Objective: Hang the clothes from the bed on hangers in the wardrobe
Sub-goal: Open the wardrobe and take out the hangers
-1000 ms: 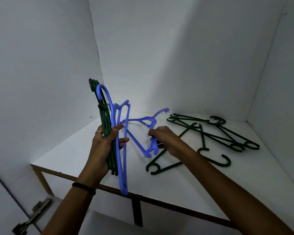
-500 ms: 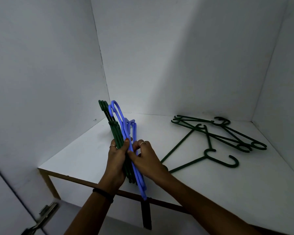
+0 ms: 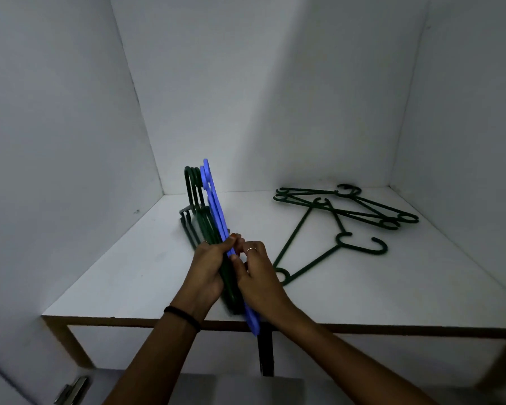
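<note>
While both hands grip them, the bundled hangers (image 3: 214, 229) point hooks-up, away.

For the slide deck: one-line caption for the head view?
Both hands, left and right, grip a bundle of blue and dark green plastic hangers over the white wardrobe shelf.

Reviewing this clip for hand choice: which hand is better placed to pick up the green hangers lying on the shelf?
Probably the right hand: the loose green hangers lie on its side of the shelf, while the left hand grips the bundle of hangers.
</note>
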A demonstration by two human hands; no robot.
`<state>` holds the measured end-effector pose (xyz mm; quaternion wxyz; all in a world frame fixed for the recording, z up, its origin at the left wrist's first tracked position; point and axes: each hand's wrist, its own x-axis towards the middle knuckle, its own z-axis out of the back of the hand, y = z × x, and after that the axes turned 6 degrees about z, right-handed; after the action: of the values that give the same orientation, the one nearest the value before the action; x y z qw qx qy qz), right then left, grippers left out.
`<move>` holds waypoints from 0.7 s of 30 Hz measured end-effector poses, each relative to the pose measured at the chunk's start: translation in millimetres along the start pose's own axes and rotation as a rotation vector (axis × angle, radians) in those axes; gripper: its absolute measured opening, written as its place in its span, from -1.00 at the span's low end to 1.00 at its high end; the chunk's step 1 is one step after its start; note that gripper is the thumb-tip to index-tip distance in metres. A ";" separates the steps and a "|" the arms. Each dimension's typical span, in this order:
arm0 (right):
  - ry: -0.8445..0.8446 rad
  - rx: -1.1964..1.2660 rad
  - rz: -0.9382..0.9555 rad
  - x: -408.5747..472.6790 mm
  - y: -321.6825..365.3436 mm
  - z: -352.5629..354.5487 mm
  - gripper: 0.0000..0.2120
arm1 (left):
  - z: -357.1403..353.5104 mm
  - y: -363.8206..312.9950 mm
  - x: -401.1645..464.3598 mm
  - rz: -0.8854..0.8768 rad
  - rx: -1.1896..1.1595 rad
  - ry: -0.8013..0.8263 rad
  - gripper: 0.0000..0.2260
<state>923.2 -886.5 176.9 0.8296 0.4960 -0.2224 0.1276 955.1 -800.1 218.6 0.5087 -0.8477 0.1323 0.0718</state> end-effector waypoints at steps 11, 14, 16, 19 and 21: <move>-0.126 -0.910 -0.365 1.2 -89.1 144.8 -0.59 | 22.4 -16.2 -4.5 -0.003 0.021 0.129 -0.88; -0.024 -0.923 -0.543 -0.9 -106.4 178.3 -0.60 | 26.0 -22.8 -6.6 -0.006 0.019 0.149 -0.88; 0.021 -0.945 -0.516 -5.0 -110.9 185.0 -0.75 | 27.5 -26.6 -7.8 -0.012 0.032 0.154 -0.89; 0.096 -1.095 -0.448 -8.7 -107.7 185.3 -0.81 | 29.1 -32.3 -9.4 -0.031 0.065 0.163 -0.90; 0.154 -1.185 -0.438 -8.0 -101.5 183.1 -0.77 | 31.1 -35.5 -9.6 -0.047 0.085 0.173 -0.90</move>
<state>915.8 -1095.7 170.0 0.9837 -0.0236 -0.0885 -0.1545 956.9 -755.3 236.3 0.5326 -0.8311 0.1586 -0.0194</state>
